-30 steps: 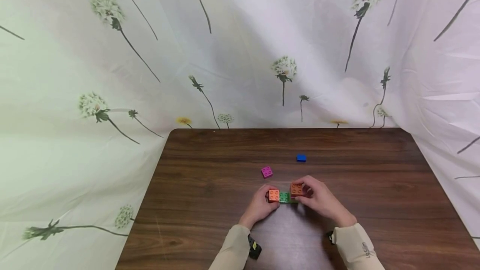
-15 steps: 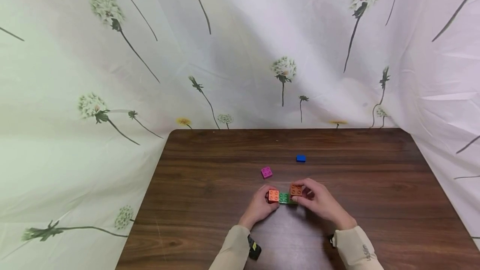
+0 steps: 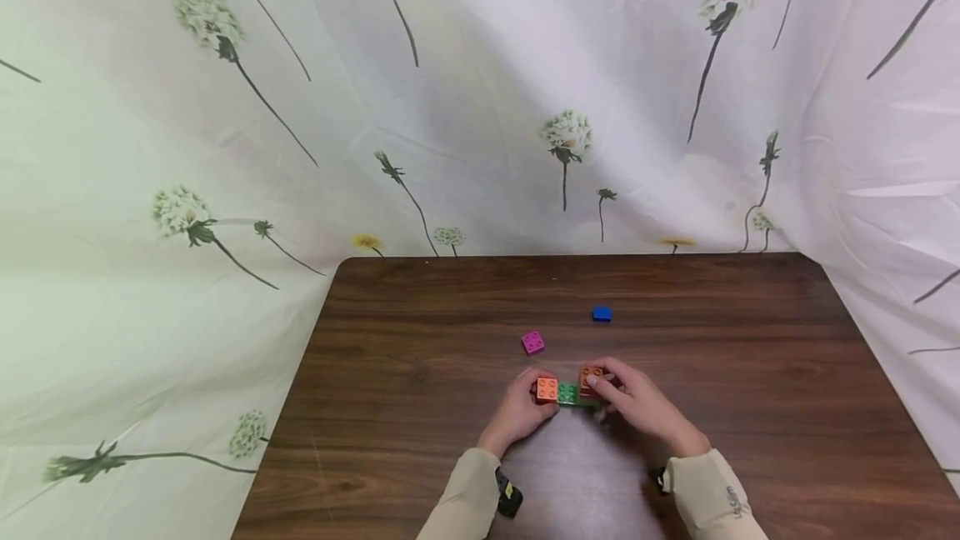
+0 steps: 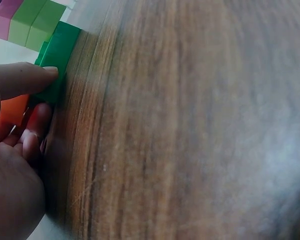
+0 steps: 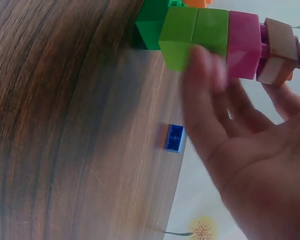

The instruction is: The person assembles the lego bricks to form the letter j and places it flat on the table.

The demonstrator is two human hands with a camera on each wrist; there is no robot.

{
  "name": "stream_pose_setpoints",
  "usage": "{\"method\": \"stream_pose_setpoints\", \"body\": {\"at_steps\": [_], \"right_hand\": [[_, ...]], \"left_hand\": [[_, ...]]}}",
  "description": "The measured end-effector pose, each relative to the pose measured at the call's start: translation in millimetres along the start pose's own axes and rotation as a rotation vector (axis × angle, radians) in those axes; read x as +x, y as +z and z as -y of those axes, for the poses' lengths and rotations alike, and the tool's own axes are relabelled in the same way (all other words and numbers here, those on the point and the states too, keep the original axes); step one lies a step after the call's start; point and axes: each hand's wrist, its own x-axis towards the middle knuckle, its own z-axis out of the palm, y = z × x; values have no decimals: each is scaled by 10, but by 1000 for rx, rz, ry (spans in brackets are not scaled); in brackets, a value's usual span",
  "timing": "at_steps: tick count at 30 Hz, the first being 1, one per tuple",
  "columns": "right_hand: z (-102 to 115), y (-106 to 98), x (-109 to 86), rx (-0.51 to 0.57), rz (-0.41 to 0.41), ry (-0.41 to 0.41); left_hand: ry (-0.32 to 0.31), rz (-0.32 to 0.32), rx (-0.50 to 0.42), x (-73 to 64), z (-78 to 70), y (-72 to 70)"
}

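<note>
A dark green brick (image 3: 567, 393) lies low on the table with an orange brick (image 3: 547, 389) on its left end. My left hand (image 3: 519, 411) pinches the dark green brick at that end. At its right end rises a stack: two light green bricks (image 5: 190, 37), a magenta brick (image 5: 244, 45), and a brown brick (image 5: 281, 47) on top. Studs show in a gap between the magenta and brown bricks. My right hand (image 3: 639, 402) holds the brown brick, its thumb over the studded top, other fingers along the stack. Those fingers are blurred in the right wrist view.
A separate magenta brick (image 3: 532, 343) lies on the wooden table (image 3: 420, 323) beyond my left hand. Farther back is a blue brick (image 3: 602, 314), its hollow underside facing the right wrist camera. A flowered white cloth (image 3: 480, 148) hangs behind the table.
My right thumb has shifted from the near side of the brown brick up onto its top. My left hand and the loose bricks have stayed in place.
</note>
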Motion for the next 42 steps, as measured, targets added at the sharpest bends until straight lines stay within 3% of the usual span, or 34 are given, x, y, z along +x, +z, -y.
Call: {"method": "stream_pose_setpoints", "body": {"at_steps": [3,10,20,25,42], "right_hand": [[21,-7,-7,56,49,70],[47,-15,5,69,61,138],[70,-21,-25,104,64,104],[53,-13,-26,120,59,108],[37,-1,-6,45,35,118]], "left_hand": [[-11,-3,8,9,0,3],[7,-3,14,10,11,16],[32,-7,5,21,22,25],[14,-8,3,18,21,29],[17,-12,12,7,25,32]]}}
